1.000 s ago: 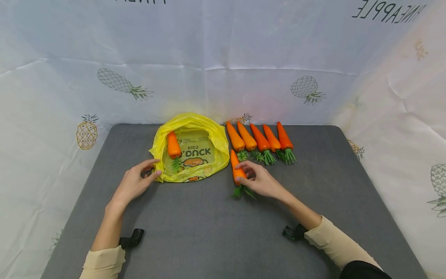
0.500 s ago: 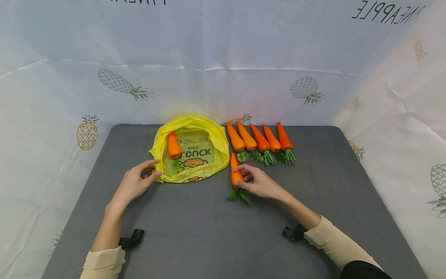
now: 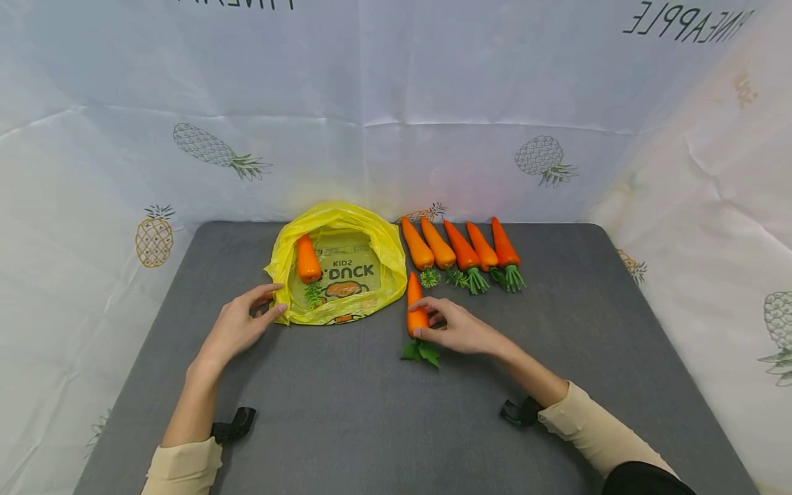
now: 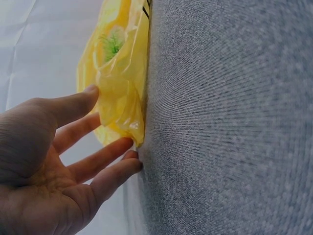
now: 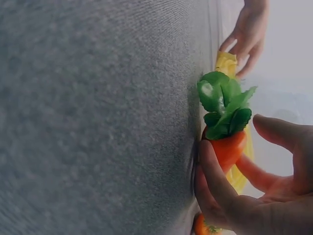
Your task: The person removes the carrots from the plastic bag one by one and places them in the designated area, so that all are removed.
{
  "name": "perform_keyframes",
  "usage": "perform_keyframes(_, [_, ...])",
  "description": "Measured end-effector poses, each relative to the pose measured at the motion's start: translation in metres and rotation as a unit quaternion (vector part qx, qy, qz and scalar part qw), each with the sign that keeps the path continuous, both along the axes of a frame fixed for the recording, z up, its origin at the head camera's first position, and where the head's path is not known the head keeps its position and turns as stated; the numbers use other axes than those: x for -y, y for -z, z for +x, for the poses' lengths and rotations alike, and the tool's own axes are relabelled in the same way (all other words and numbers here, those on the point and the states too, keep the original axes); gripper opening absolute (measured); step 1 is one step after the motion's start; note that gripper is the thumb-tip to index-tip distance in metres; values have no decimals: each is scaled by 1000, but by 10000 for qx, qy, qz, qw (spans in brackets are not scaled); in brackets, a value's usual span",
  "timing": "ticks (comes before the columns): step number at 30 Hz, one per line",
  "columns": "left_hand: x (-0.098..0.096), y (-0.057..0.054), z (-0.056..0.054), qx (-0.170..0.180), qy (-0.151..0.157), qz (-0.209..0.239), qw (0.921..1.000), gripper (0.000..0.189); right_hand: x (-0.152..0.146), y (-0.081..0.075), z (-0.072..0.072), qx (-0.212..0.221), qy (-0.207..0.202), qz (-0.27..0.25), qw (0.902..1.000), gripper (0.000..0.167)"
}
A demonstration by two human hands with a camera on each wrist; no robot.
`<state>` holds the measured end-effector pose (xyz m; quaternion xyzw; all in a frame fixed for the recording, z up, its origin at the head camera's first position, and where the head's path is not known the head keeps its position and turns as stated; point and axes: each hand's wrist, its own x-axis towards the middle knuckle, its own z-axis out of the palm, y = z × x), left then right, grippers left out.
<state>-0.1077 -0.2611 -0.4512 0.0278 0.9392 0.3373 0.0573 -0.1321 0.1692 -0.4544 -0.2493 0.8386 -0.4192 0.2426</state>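
Note:
A yellow plastic bag (image 3: 392,258) lies with its mouth wide, and one orange carrot (image 3: 307,259) with a green top rests inside it. My left hand (image 3: 241,320) touches the bag's near left edge, thumb and fingers spread apart; in the left wrist view the fingertips (image 4: 128,142) meet the yellow plastic low down. Just right of the bag, my right hand (image 3: 458,328) holds another carrot (image 3: 415,292), its thumb and fingers around the thick end. Its leafy green top (image 5: 227,103) points toward me. Part of this carrot is hidden behind the fingers.
Several more carrots (image 3: 460,244) lie in a row at the table's back edge, right of the bag, tops toward me. The grey table (image 3: 371,419) ends at a white sheet (image 3: 433,165) printed with pineapples. Black straps (image 3: 235,425) circle both wrists.
My right hand has shifted slightly left and toward me, and the carrot has moved with it, turning a little straighter. The left hand, the bag and the row of carrots have stayed put.

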Motion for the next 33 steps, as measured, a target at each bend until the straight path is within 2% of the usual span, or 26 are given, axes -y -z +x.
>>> perform_keyframes(6, [0,0,0,22,-9,-9,10000,56,-2,-5,-1,43,-123,40,9999,47])
perform_keyframes(17, [0,-1,0,-24,0,2,10000,56,-9,-24,-3,-108,-78,145,9998,49])
perform_keyframes(26, [0,0,-1,21,-24,-31,10000,56,-6,-54,-17,-322,-83,-1,9994,50])
perform_keyframes(33, [-1,-1,0,6,-43,-32,10000,55,12,-76,-25,-431,-179,-228,9987,49])
